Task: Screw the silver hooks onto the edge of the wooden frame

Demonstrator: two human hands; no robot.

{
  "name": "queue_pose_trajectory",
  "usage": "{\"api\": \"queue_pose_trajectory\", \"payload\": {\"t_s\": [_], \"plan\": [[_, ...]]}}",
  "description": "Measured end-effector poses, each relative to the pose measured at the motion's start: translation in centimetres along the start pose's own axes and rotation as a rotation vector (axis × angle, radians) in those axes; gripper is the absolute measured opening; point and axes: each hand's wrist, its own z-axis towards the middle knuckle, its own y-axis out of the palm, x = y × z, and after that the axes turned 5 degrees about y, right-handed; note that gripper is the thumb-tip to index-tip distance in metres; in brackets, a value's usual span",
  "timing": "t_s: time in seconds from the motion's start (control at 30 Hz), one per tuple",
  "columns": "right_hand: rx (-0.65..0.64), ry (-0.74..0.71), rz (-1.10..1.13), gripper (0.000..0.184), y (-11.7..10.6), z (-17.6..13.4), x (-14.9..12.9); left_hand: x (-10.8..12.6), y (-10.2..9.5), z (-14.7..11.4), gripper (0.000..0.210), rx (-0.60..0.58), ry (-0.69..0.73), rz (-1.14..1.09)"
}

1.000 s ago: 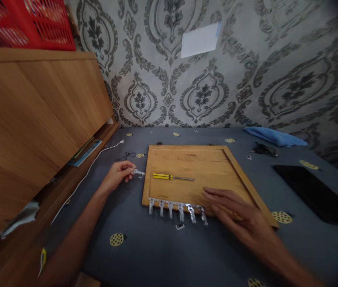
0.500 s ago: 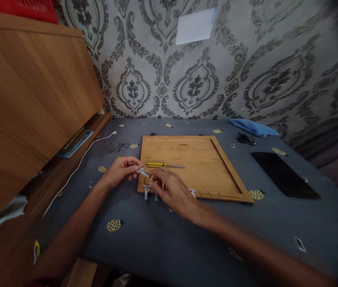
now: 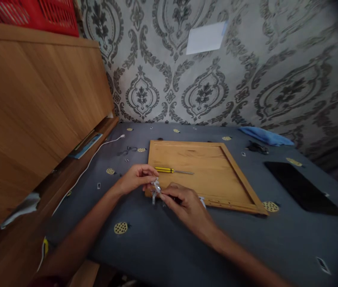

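We pinch a small, silvery metal piece (image 3: 157, 186) in our left hand (image 3: 137, 179), our right hand (image 3: 190, 206) closed on its lower end, likely steadying it, over the framed, yellow-brown wooden panel (image 3: 207, 161), where a yellow-handled screwdriver (image 3: 164, 170) lies, probably for easy reach.

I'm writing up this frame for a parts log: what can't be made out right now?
All in the head view:
- Metal clips at the wooden panel's near edge: the right hand blocks part, preventing a count.
- Held metal piece: small, partly covered by the left hand.
- Red basket: top cut off by upper edge.
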Motion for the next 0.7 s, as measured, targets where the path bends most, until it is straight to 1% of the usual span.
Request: {"api": "queue_pose_trajectory", "payload": {"t_s": [0.17, 0.3, 0.37, 0.4, 0.47, 0.57, 0.63, 0.7], "plan": [[0.086, 0.048, 0.047, 0.024, -0.2, -1.6, 0.0, 0.1, 2.5, -0.7, 0.037, 0.034, 0.068, 0.077], [0.189, 0.024, 0.084, 0.019, -0.5, -3.2, 0.1, 0.8, 4.6, -2.0, 0.031, 0.061, 0.133, 0.2], [0.208, 0.013, 0.099, 0.018, -0.7, -4.0, 0.2, 1.4, 5.3, -2.5, 0.032, 0.07, 0.162, 0.278], [0.209, 0.013, 0.107, 0.018, -0.7, -4.4, 0.3, 1.7, 5.7, -2.7, 0.036, 0.067, 0.174, 0.323], [0.207, 0.024, 0.132, 0.017, -0.7, -5.0, 0.5, 2.2, 6.1, -3.0, 0.044, 0.039, 0.214, 0.449], [0.201, 0.058, 0.174, 0.017, -0.4, -5.7, 0.8, 2.5, 6.6, -3.2, 0.047, -0.034, 0.308, 0.67], [0.202, 0.065, 0.193, 0.02, -0.1, -6.0, 0.8, 2.4, 6.7, -3.3, 0.047, -0.053, 0.352, 0.752], [0.197, 0.077, 0.202, 0.025, 0.1, -6.1, 0.9, 2.1, 6.6, -3.4, 0.046, -0.045, 0.37, 0.794]]}}
